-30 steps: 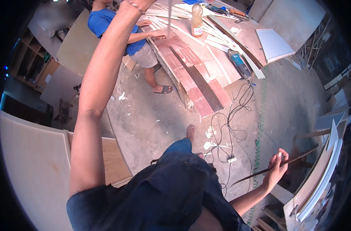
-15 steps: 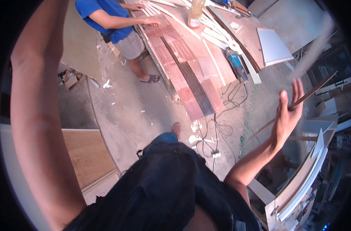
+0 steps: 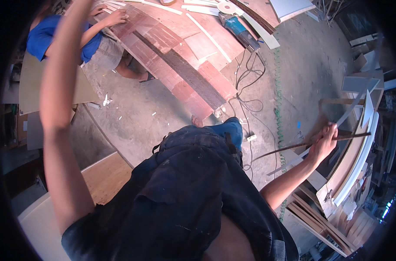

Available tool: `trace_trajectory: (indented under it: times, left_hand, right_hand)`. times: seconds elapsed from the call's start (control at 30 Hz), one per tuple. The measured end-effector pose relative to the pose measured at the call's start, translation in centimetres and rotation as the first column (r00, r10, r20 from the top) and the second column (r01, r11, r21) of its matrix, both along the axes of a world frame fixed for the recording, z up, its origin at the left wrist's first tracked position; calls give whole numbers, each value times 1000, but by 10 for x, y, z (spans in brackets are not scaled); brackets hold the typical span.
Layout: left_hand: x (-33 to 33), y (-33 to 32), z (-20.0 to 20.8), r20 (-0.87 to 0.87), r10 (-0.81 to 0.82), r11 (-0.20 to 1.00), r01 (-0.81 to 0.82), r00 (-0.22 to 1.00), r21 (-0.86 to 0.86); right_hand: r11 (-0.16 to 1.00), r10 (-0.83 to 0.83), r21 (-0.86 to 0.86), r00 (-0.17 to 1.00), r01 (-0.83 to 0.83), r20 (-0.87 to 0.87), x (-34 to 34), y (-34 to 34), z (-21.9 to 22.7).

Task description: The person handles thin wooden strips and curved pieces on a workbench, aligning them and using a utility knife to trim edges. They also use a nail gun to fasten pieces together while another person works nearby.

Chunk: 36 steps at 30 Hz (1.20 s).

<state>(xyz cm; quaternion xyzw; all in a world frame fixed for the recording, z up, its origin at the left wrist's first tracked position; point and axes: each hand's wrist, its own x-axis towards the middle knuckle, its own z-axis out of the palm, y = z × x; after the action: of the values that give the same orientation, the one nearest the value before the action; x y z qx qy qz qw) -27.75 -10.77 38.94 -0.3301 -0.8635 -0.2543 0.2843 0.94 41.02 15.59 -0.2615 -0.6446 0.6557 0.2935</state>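
Observation:
My right hand [image 3: 325,142] is closed around a thin dark strip [image 3: 285,148] at the right. The strip sticks out on both sides of the fist. A long pale bendy strip [image 3: 359,99] also runs up and away from that hand, and its far part is blurred. My left arm [image 3: 59,108] reaches up past the top edge, so the left hand is out of sight. Ahead stands a workbench topped with reddish-brown boards [image 3: 193,108] and one long dark strip [image 3: 185,71] lying along them.
A blue angle grinder [image 3: 237,29] lies on the bench, its black cable [image 3: 254,69] looping to the floor. A person in a blue shirt [image 3: 48,37] works at the bench's left side. A green coiled hose [image 3: 278,98] crosses the floor. Wooden boards [image 3: 319,222] lean at lower right.
My right hand has dropped and closed, carrying the dark strip lower. The bench and the other person have shifted up and left in view. My left arm has swung slightly right.

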Motion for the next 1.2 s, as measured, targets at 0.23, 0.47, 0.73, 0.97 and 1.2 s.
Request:
trace_trajectory:
  times: [0.23,0.47,0.73,0.97,1.2]
  left_hand:
    - [185,84,-335,740,82,995,-98,668,-22]
    - [283,164,-404,586,433,879,-466,685,-103]
    - [276,131,-433,521,432,900,-388,736,-199]
    - [265,136,-411,600,414,910,-335,685,-246]
    - [266,133,-406,596,381,925,-281,707,-257]
  right_hand:
    - [988,-117,-52,937,142,329,52,141,-109]
    - [938,-83,-233,816,258,572,27,217,-167]
    - [960,94,-270,827,72,555,-92,290,-181]
    - [950,240,-300,808,-83,537,-141,308,-191]
    - [946,259,-314,772,-82,580,-138,307,-203]
